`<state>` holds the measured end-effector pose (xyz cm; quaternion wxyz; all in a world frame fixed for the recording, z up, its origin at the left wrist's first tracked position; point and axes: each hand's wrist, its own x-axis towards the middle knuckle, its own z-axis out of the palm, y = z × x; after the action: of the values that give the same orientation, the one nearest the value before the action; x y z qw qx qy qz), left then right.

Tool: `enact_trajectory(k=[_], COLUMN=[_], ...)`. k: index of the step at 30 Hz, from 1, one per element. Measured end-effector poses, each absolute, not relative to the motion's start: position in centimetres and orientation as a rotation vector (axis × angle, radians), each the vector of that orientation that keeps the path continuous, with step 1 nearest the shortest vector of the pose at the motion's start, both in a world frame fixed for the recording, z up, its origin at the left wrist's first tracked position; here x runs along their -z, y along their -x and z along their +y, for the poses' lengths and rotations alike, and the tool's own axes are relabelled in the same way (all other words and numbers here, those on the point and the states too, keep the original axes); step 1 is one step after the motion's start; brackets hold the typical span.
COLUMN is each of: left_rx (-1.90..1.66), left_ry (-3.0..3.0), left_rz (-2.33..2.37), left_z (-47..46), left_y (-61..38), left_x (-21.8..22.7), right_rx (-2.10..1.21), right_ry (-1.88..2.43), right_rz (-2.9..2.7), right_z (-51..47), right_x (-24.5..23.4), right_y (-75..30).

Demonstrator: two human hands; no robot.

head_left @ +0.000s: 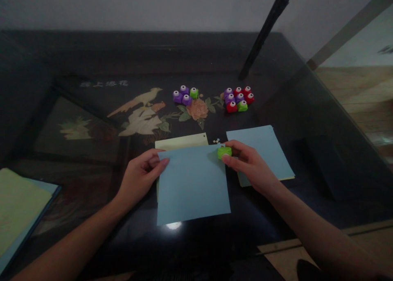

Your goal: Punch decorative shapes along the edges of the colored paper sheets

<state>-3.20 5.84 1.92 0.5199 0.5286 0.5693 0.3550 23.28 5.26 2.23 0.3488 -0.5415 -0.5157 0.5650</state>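
My left hand (pixel 144 172) pinches the upper left corner of a light blue sheet of paper (pixel 193 186) between thumb and fingers. At the sheet's upper right corner, my right hand (pixel 247 162) grips a small green craft punch (pixel 224 152), thumb in front and fingers behind. The punch sits around that corner. Small paper cut-outs (pixel 216 141) lie just behind it on the table. Beneath the blue sheet, a pale yellow sheet (pixel 182 140) shows along the top, with a small hole at its right corner.
To the right lies a stack of blue and yellow sheets (pixel 264 150), its top corner punched. Purple and green punches (pixel 184 96) and a group of red, purple and green punches (pixel 239 98) stand farther back. More paper (pixel 21 211) lies at left on the glossy dark table (pixel 101 215).
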Motion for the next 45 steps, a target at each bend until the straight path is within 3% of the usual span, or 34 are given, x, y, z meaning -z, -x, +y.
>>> enact_trajectory(k=[45], left_rx=[-0.831], left_ry=[-1.3], left_rz=[1.397], left_z=[5.89], left_y=[3.17], left_x=[-2.08], right_rx=[-1.465], right_ry=[1.394], right_rz=[-1.3], right_z=[5.18], right_x=[-2.19], right_y=[-23.28])
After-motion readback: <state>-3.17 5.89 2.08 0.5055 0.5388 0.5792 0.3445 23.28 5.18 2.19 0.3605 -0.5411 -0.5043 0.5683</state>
